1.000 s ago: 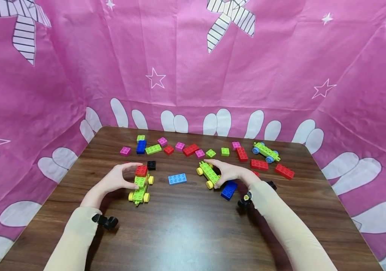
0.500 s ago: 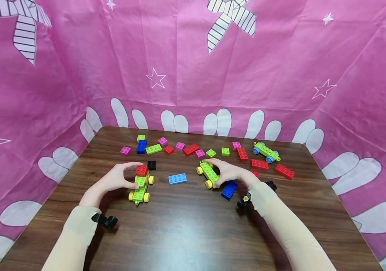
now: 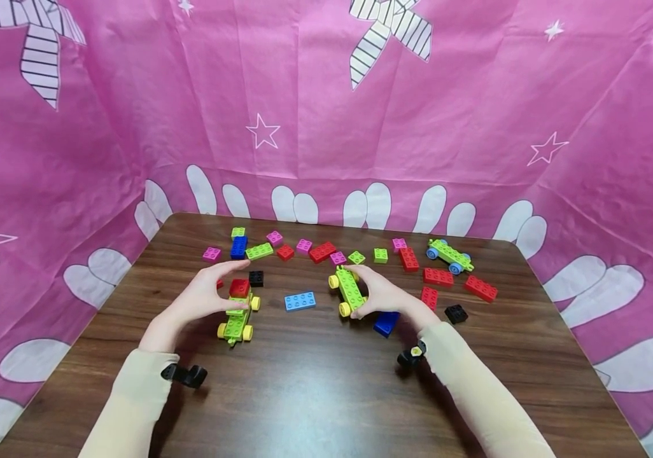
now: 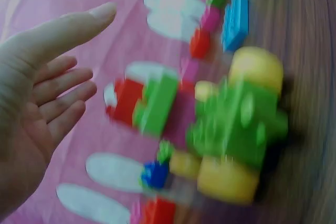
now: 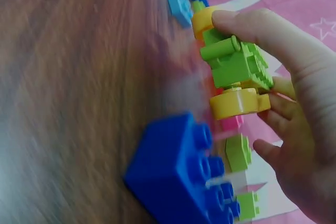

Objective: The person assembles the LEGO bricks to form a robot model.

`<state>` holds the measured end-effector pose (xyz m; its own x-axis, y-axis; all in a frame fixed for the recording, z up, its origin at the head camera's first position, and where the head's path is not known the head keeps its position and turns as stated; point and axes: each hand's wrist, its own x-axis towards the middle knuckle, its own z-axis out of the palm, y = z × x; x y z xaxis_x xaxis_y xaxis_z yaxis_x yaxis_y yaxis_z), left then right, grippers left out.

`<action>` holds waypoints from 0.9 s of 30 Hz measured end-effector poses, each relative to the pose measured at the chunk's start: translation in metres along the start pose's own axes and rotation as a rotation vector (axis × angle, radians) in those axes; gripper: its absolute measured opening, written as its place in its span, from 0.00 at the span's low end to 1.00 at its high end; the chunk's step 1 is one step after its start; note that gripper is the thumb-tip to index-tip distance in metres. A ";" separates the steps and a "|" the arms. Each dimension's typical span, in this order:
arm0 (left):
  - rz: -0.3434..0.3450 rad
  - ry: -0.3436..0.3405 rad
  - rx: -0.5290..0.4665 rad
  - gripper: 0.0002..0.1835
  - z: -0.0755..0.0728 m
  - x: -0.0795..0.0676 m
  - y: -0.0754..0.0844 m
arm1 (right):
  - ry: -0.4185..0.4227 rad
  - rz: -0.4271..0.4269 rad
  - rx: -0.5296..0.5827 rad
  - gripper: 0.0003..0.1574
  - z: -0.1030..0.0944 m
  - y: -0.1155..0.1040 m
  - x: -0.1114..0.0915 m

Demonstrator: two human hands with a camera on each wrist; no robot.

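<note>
Backdrop: pink cloth (image 3: pixel 315 95), white stars & bows; below it, dk. wood-grain tabletop (image 3: pixel 315 394). Clock read in head view; hub = lt.-blue oblong brick (image 3: pixel 300 301).
Item 1: yellow-wheeled lime car base (image 3: pixel 350 291), approx. 3 o'clock. R. hand (image 3: pixel 385 295) grips it betw. thumb & fingers; wheels touching tabletop or not, can't tell. Dk.-blue brick (image 3: pixel 386 324) near, at its 4 o'clock.
Item 2: lime car w/ stack (image 3: pixel 235 328), red brick (image 3: pixel 239 288) topmost, approx. 9 o'clock. L. hand (image 3: pixel 202 294) beside stack, thumb & fingers spread wide, nothing held. Blk. brick (image 3: pixel 256 278) at its 1 o'clock.
Item 3: blue-wheeled lime car base (image 3: pixel 450 256), betw. 2 & 3 o'clock, untouched.
Misc.: row of loose bricks (image 3: pixel 322 252), 10 to 2 o'clock.
Handling (est.): light, stiff, smooth plastic, not fragile; wheels prob. roll, so best hold = base's long sides. Item 2: hold low; stack may pop off if pulled by top.
</note>
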<state>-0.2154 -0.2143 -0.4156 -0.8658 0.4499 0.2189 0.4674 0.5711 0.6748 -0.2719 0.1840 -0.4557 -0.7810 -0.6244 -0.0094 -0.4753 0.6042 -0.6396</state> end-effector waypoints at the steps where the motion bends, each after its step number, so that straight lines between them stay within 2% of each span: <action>1: 0.001 0.004 0.012 0.42 0.002 0.002 0.006 | 0.013 -0.003 0.000 0.67 0.002 -0.002 -0.001; 6: 0.004 0.004 0.060 0.43 0.012 0.013 0.039 | 0.061 -0.008 0.016 0.67 0.013 -0.015 -0.004; 10: 0.049 0.011 0.064 0.43 0.024 0.023 0.053 | 0.102 -0.001 0.044 0.66 0.019 -0.027 -0.009; 14: 0.061 -0.015 0.055 0.43 0.042 0.030 0.051 | 0.120 0.031 0.055 0.67 0.025 -0.038 -0.015; 20: 0.029 -0.124 0.024 0.44 0.072 0.037 0.048 | 0.127 0.095 0.057 0.69 0.034 -0.047 -0.024; 27: 0.004 -0.196 -0.049 0.43 0.095 0.045 0.050 | 0.100 0.103 0.057 0.68 0.044 -0.049 -0.033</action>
<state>-0.2145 -0.1002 -0.4393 -0.8102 0.5801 0.0838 0.4579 0.5372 0.7084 -0.2054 0.1532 -0.4579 -0.8625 -0.5060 -0.0025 -0.3689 0.6321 -0.6815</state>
